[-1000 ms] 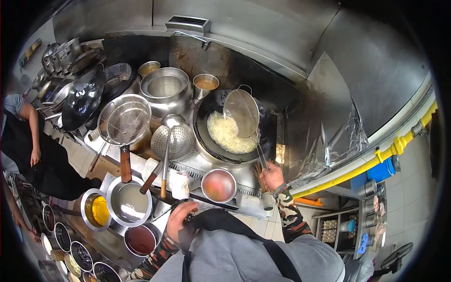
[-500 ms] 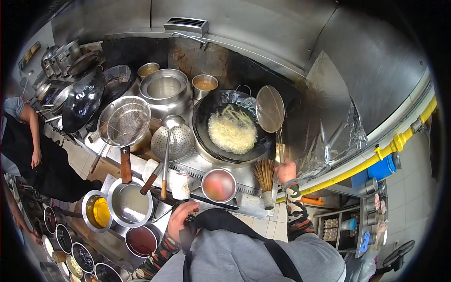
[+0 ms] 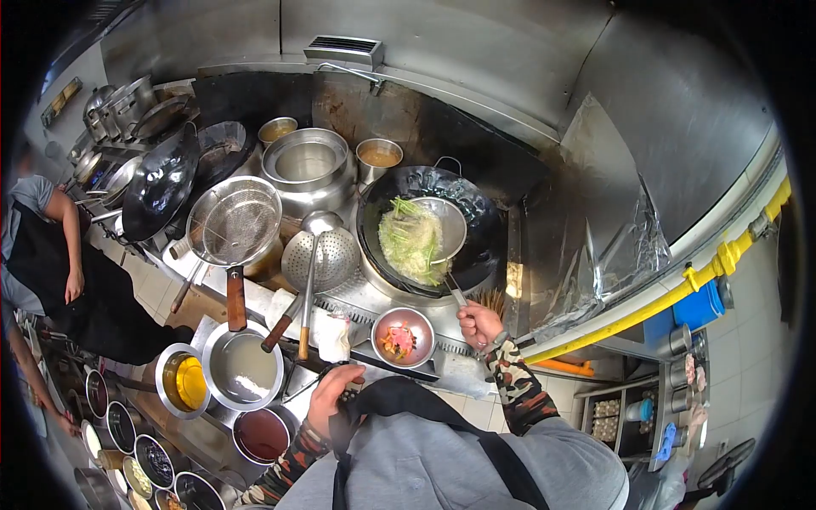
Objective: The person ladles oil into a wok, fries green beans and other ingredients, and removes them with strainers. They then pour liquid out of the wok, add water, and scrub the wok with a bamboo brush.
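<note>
My right hand (image 3: pixel 480 325) is closed round the handle of a round wire skimmer (image 3: pixel 450 228), whose mesh head lies inside the black wok (image 3: pixel 484 208). Green strips of food (image 3: pixel 404 238) sit amid pale bubbling foam at the skimmer's left side. Close to my body, my left hand (image 3: pixel 332 393) is raised beside the apron strap with its fingers partly bent; what it holds, if anything, is hidden. Between the hands and the wok stands a metal bowl (image 3: pixel 402 337) with red and brown pieces in it. A bamboo brush (image 3: pixel 490 299) shows partly behind my right hand.
Left of the wok are a ladle (image 3: pixel 321 223), a perforated scoop (image 3: pixel 302 263), a mesh strainer (image 3: pixel 234 221) and a large pot (image 3: pixel 306 161). Pans with yellow oil (image 3: pixel 189 382) and cloudy liquid (image 3: pixel 244 365) stand lower left. Another person (image 3: pixel 72 280) stands at far left.
My right hand has moved left and the skimmer has swung from beside the wok down into it. The green strips are now gathered at its mesh. The view has shifted slightly.
</note>
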{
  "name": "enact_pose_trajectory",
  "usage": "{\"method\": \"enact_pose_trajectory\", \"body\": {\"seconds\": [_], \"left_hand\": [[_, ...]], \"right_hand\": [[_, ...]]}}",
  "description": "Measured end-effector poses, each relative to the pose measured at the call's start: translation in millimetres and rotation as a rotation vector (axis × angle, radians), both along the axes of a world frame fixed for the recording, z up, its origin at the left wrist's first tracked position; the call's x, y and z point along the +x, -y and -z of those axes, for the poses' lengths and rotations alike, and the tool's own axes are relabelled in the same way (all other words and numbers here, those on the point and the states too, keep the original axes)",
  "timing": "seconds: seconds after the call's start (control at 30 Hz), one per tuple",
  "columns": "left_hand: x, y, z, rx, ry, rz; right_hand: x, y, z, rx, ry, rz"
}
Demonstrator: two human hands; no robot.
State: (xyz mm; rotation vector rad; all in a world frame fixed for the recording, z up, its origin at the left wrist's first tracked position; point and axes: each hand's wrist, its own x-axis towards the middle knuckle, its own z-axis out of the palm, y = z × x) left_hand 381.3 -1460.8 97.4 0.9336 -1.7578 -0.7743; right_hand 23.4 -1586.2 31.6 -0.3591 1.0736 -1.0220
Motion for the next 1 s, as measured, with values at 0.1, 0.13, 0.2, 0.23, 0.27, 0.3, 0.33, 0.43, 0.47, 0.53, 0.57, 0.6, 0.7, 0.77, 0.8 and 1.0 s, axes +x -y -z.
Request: {"method": "enact_pose_trajectory", "body": {"seconds": [0.1,0.13,0.2,0.23,0.27,0.3,0.33,0.43,0.47,0.53,0.57,0.6,0.7,0.77,0.8,1.0], "left_hand": [[0,-2,3,0.044,-0.015,-0.018],[0,-1,4,0.068,-0.037,-0.034],[1,-2,4,0.064,-0.041,-0.034],[1,-2,3,0.062,-0.042,-0.029],[1,-2,4,0.064,-0.045,-0.029],[1,-2,4,0.082,-0.046,-0.030],[1,-2,4,0.100,-0.045,-0.030],[0,-1,3,0.101,-0.052,-0.006],[-1,0,3,0.102,-0.051,-0.003],[-1,1,3,0.052,-0.031,0.008],[-1,1,4,0.054,-0.030,0.012],[-2,1,5,0.069,-0.040,0.012],[-2,3,6,0.073,-0.039,0.025],[-2,5,5,0.060,-0.026,0.040],[-2,6,5,0.044,-0.016,0.038],[-7,6,2,0.020,0.009,0.063]], "right_hand": [[-10,-1,-4,-0.034,0.052,-0.033],[-13,-3,-10,-0.052,0.057,-0.054],[-17,-6,-21,-0.042,0.022,-0.035],[-18,-7,-26,-0.076,-0.104,0.000],[-18,-9,-33,-0.109,-0.230,0.036],[-17,-10,-43,-0.111,-0.291,0.045],[-15,-9,-50,-0.109,-0.293,0.047],[-13,-6,-56,-0.222,-0.684,0.043],[-12,-4,-57,-0.220,-0.684,0.046],[-9,-3,-63,-0.258,-0.828,0.081],[-6,-5,-70,-0.261,-0.873,0.072],[-11,-4,-59,-0.258,-0.872,0.074],[-17,-9,-31,-0.486,-1.181,0.097],[-2,-24,-44,-0.540,-1.276,-0.026],[-6,-23,-36,-0.536,-1.275,-0.023],[-6,-14,-41,-0.544,-1.585,-0.034]]}}
